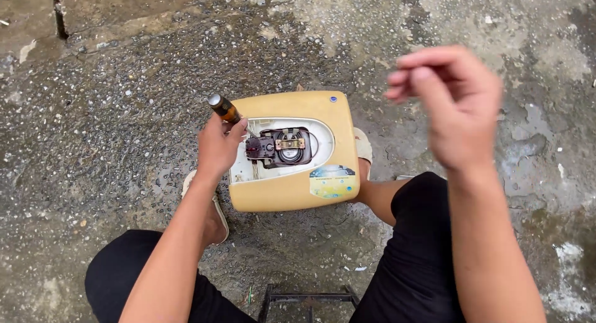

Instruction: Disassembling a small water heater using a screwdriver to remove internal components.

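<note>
Wet, pitted concrete floor [124,112] filled the view, with a raised slab edge [59,15] running off toward the far left corner. Down in the middle sat a yellowed plastic appliance casing [338,127], lying flat on the floor between the person's feet, a coloured sticker [333,181] on its near right corner. Its oval opening showed a white recess with a dark motor-like part [280,147] and thin wires inside.

And the left hand [218,144] was right there at the casing's left edge, grip clenched around a screwdriver handle [225,109], amber with a silvery cap, tilted up and away to the left; the shaft was hidden behind the fingers, pointing into the opening.

Up high on the right, the right hand [456,105] hung well above the floor, blurred, fingers [410,71] curled together toward the thumb; whether that grip pinched something small, I could not tell.

Black shorts [422,254] covered both knees, sandalled feet [214,214] flanked the casing, and a dark metal frame [307,296] sat at the near edge.
</note>
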